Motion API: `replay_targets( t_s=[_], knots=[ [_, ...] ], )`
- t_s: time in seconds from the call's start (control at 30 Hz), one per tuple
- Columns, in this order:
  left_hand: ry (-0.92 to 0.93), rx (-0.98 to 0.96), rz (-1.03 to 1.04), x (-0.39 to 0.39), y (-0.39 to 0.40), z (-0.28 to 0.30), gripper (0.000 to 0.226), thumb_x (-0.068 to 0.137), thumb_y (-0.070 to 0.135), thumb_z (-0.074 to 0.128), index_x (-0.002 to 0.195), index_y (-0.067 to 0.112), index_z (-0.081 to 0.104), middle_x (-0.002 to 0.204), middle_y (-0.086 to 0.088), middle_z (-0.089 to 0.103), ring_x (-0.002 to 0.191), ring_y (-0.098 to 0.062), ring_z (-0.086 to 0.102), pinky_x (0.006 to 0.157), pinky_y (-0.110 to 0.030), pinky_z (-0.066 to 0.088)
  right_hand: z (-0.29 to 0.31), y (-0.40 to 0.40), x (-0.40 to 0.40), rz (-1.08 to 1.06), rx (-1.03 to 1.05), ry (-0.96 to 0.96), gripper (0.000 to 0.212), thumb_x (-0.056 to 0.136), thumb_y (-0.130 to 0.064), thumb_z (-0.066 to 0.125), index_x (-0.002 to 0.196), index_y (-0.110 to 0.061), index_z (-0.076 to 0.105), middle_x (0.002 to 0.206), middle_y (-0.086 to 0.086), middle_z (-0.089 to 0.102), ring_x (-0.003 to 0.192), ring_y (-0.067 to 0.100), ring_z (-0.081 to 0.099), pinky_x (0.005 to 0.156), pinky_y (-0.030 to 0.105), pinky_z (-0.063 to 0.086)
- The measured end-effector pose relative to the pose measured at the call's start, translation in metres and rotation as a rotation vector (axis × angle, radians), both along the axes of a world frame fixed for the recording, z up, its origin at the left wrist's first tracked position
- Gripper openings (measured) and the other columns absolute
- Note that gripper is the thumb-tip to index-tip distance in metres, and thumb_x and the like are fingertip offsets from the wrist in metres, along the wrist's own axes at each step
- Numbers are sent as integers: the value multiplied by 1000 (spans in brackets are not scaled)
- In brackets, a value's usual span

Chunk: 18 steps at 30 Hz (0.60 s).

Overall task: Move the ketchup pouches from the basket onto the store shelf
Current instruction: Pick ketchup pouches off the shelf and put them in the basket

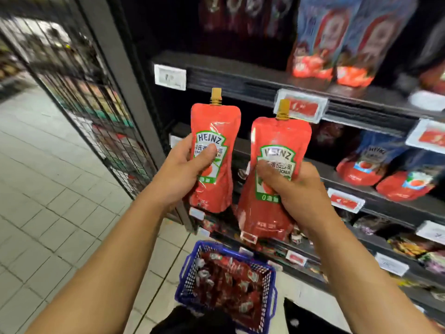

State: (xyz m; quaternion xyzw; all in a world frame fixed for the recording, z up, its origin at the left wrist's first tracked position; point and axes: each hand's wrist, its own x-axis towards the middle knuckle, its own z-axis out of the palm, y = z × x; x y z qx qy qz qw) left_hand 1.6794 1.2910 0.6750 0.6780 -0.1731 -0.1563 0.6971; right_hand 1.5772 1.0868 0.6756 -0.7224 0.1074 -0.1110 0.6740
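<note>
Aisle surroundings
A black wire mesh panel (79, 92) stands left over pale floor tiles (48, 189); white price tags (170, 77) and blue-red sauce packs (337, 44) sit above.

The left hand (186, 165) is covering part of its pouch's (214, 160) label, its fingers hiding behind; the right hand (292, 189) is masking the other pouch's (272, 179) lower label; the price tags (302, 108) are blurring past reading; the basket's (190, 266) near rim is disappearing behind dark clothing.
</note>
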Motion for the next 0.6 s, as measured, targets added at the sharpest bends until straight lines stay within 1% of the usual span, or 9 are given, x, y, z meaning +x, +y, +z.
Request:
replay_targets(
  t_s=[0.07, 0.1, 0.17, 0.23, 0.33, 0.4, 0.43, 0.5, 0.6],
  knots=[
    [-42, -26, 13, 18, 1, 19, 22, 98, 30, 62, 117, 20, 64, 102, -4, 76, 85, -18, 73, 70, -30, 57, 23, 1, 11, -34, -78, -47, 16, 84, -42, 77, 86, -26, 75, 78, -4, 77, 68, 12, 74, 59, 25, 57],
    [-63, -30, 8, 28, 2, 28, 24, 98, 29, 62, 119, 17, 63, 102, -4, 76, 84, -17, 72, 69, -29, 57, 33, 3, 17, -42, -103, -70, 14, 85, -39, 76, 85, -25, 75, 77, -4, 77, 67, 11, 74, 58, 23, 56],
    [-94, -34, -21, 50, 6, 45, 28, 97, 30, 62, 121, 15, 63, 104, -5, 76, 87, -18, 73, 70, -27, 57, 49, 7, 32, -42, -164, -109, 10, 87, -35, 75, 86, -25, 75, 76, -5, 77, 66, 8, 73, 58, 19, 54],
    [-98, -46, -42, 73, 10, 62, 31, 92, 33, 63, 119, 17, 63, 104, -4, 76, 89, -18, 74, 71, -26, 57, 64, 13, 50, -55, -179, -110, 9, 86, -37, 75, 87, -28, 75, 77, -6, 78, 67, 7, 73, 58, 16, 52],
    [-111, -41, -81, 115, 20, 84, 30, 88, 37, 65, 113, 20, 66, 101, -5, 77, 87, -19, 74, 70, -27, 56, 86, 24, 81, -75, -139, -121, 25, 80, -49, 73, 93, -28, 75, 83, -4, 79, 74, 13, 76, 61, 20, 55],
    [-121, -39, -132, 145, 24, 101, 16, 92, 34, 65, 103, 24, 70, 96, -6, 77, 82, -18, 74, 65, -26, 56, 101, 31, 102, -91, -125, -121, 34, 78, -54, 73, 95, -25, 75, 86, 0, 79, 78, 18, 76, 65, 27, 58],
    [-114, -40, -153, 160, 25, 110, 12, 95, 32, 64, 99, 24, 72, 93, -6, 77, 78, -18, 74, 62, -26, 56, 108, 35, 113, -106, -121, -125, 34, 77, -53, 73, 95, -24, 75, 86, 1, 79, 78, 19, 76, 66, 30, 60],
    [-91, -28, -170, 190, 25, 128, 12, 98, 26, 62, 95, 20, 72, 86, -6, 76, 71, -16, 73, 57, -25, 55, 117, 40, 132, -145, -107, -123, 28, 77, -49, 74, 92, -25, 76, 87, 3, 79, 79, 19, 76, 66, 31, 60],
    [-74, 49, -195, 235, 17, 151, 14, 97, 24, 63, 91, 13, 71, 80, -7, 76, 67, -17, 72, 57, -26, 56, 123, 51, 156, -189, -28, -91, 19, 83, -38, 77, 88, -20, 77, 87, 7, 79, 76, 21, 76, 63, 31, 58]
  ],
)
